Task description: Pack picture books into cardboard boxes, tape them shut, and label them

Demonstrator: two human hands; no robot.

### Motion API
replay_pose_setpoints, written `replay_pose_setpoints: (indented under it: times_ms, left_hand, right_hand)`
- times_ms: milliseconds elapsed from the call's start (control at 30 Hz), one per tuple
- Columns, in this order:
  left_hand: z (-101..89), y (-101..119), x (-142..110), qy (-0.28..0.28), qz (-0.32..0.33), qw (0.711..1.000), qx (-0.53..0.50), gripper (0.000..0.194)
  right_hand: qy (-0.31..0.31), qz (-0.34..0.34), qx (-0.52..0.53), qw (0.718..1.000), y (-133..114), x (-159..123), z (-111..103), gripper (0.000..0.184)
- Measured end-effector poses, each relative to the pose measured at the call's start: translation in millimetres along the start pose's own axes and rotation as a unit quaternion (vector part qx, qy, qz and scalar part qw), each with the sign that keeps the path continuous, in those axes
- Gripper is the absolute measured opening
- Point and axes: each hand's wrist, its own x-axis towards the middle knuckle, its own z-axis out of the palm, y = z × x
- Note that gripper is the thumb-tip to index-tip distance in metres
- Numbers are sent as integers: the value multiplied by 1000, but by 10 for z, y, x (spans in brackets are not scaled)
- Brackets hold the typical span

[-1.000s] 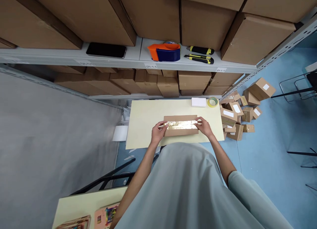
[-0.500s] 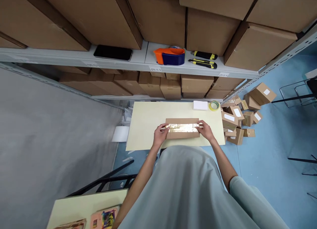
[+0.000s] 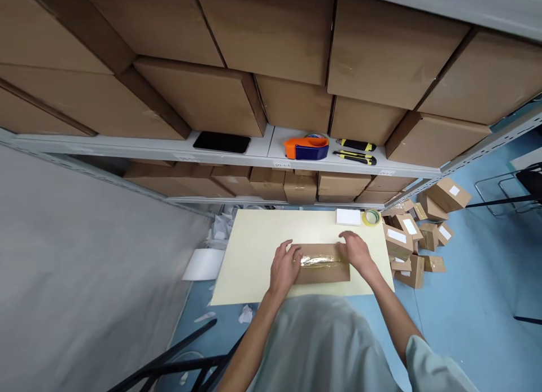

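Observation:
A closed brown cardboard box (image 3: 322,275) lies on the cream tabletop, a strip of shiny clear tape (image 3: 319,260) running lengthwise along its top. My left hand (image 3: 286,268) grips the box's left end, with fingertips on the top near the end of the tape. At the far right corner is my right hand (image 3: 356,251), its fingers bent but apart, with the thumb near the box's right end. Part of that thumb is hard to make out.
A roll of tape (image 3: 371,217) and a white stack of labels (image 3: 348,217) sit at the table's (image 3: 258,256) back right. The shelf above holds a phone (image 3: 222,142), an orange-and-blue tape dispenser (image 3: 306,148) and box cutters (image 3: 355,157). Boxes (image 3: 398,241) are piled right.
The head view has tilted up and shifted, so everything appears lower. My right hand has loosened from the tape's right end and moved toward the far corner; my left hand remains at the left end.

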Motion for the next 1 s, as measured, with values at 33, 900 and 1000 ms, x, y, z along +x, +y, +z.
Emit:
replay_pose_setpoints:
  times_ms: [33, 900, 1000]
  left_hand:
    - [-49, 50, 105, 9, 13, 1000, 3, 23]
    - [-775, 860, 1938, 148, 87, 983, -71, 55]
    - [-785, 824, 1668, 173, 70, 978, -94, 60]
  right_hand:
    - [26, -18, -3, 1000, -114, 123, -153, 23]
    - [188, -223, -141, 946, -1480, 2015, -1570, 46]
    - [199, -265, -116, 936, -1271, 1604, -1432, 46]
